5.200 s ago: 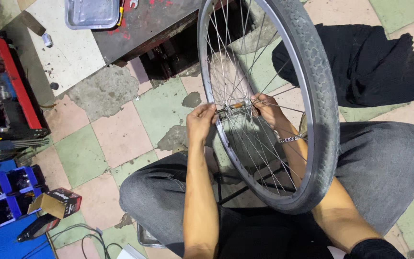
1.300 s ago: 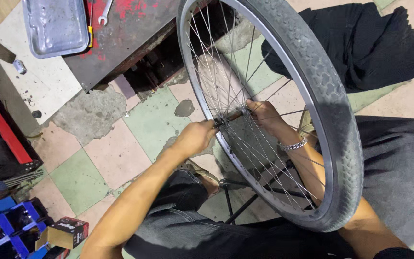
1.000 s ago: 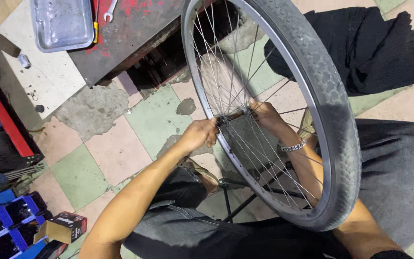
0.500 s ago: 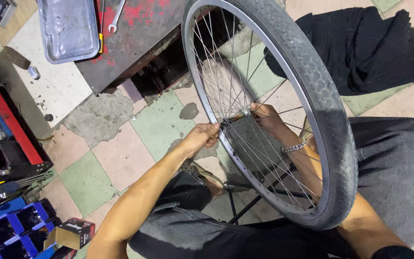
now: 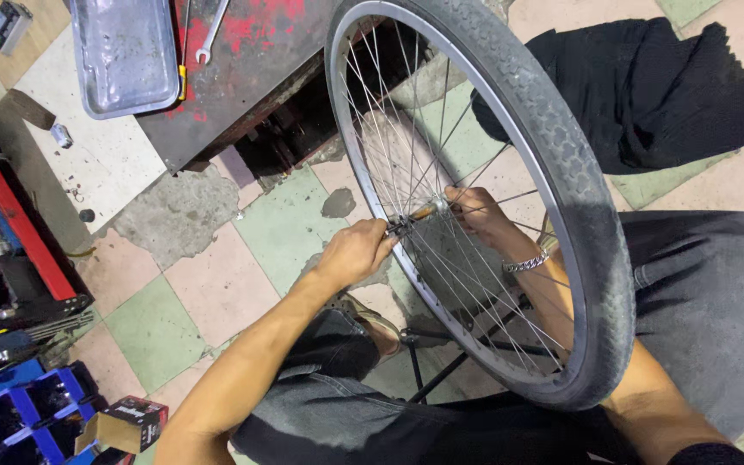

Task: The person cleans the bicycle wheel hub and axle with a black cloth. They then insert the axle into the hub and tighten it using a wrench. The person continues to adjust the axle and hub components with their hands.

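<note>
Fingers of the left hand (image 5: 356,251) and right hand (image 5: 478,213) pinch shut on opposite ends of the wheel hub (image 5: 415,217).

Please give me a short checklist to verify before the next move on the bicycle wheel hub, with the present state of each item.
1. Left hand on the hub at its near end: ok.
2. Right hand on the hub's far side, reaching through the spokes: ok.
3. Bicycle wheel upright between the knees: ok.
4. Axle nut tight or loose: cannot tell, fingers cover it.
5. Wrench within reach on the red metal surface: cannot tell.
6. Bracelet free of the spokes: not ok, it lies among them.
</note>
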